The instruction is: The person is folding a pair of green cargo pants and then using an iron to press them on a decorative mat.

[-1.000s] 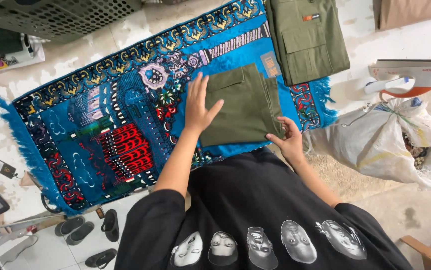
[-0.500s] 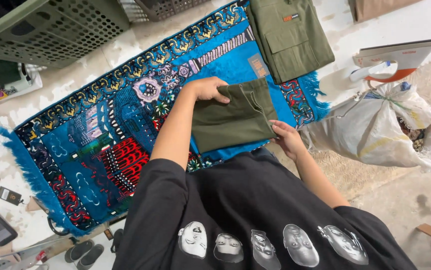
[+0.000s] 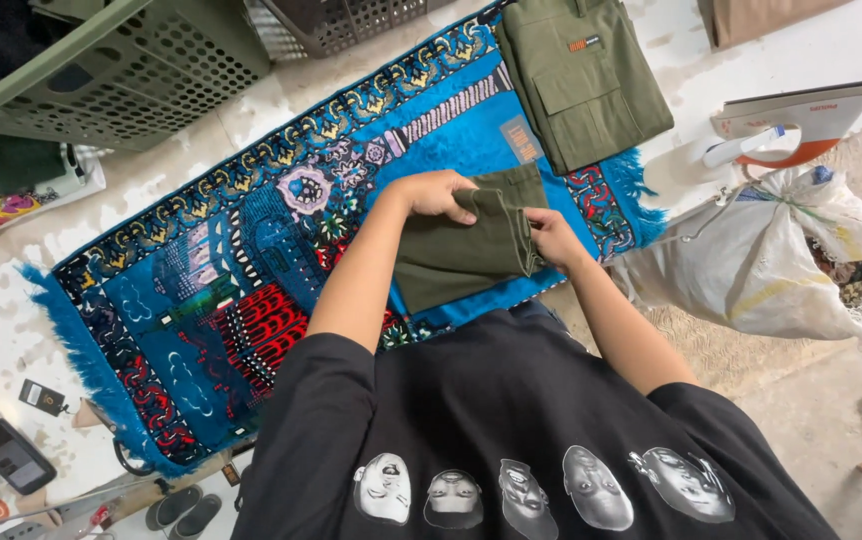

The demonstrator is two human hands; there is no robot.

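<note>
A folded olive-green garment [image 3: 461, 250] lies on a blue patterned rug [image 3: 201, 290] in front of me. My left hand [image 3: 439, 194] grips its far edge and folds it over toward me. My right hand [image 3: 551, 236] pinches the garment's right edge. A second olive-green folded garment with a pocket [image 3: 581, 75] rests at the rug's far right corner. My black printed shirt [image 3: 511, 440] fills the bottom of the view.
Green plastic baskets [image 3: 101, 70] stand at the back left. An iron [image 3: 801, 125] and a tied white sack [image 3: 801, 260] sit to the right. A phone [image 3: 11, 455], tags and sandals [image 3: 181, 510] lie on the floor at the left.
My left hand left the flat garment, took its far edge and turned it over. My right hand moved up along the right edge. The camera view shifted.
</note>
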